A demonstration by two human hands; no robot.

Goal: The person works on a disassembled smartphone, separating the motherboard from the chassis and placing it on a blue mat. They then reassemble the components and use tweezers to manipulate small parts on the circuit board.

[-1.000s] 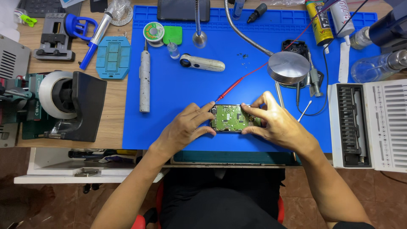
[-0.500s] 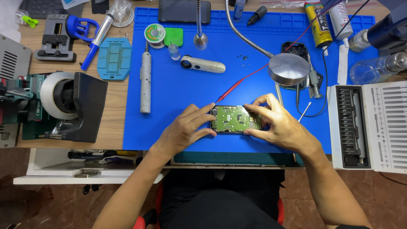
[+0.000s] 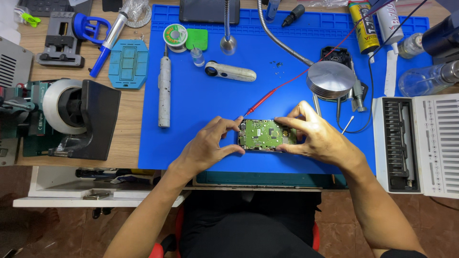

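green circuit board [image 3: 266, 134] | gripped by both hands [image 3: 210, 145] [image 3: 319, 138]; on blue mat [image 3: 201, 100]

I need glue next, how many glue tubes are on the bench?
2, both at the mat's top right corner: a yellow tube and a white tube just right of it. Others may lie beyond the top edge of the view.

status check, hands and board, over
Left hand and right hand both grip the green circuit board, one at each end. Board sits low over blue mat. Red probe lies just behind.
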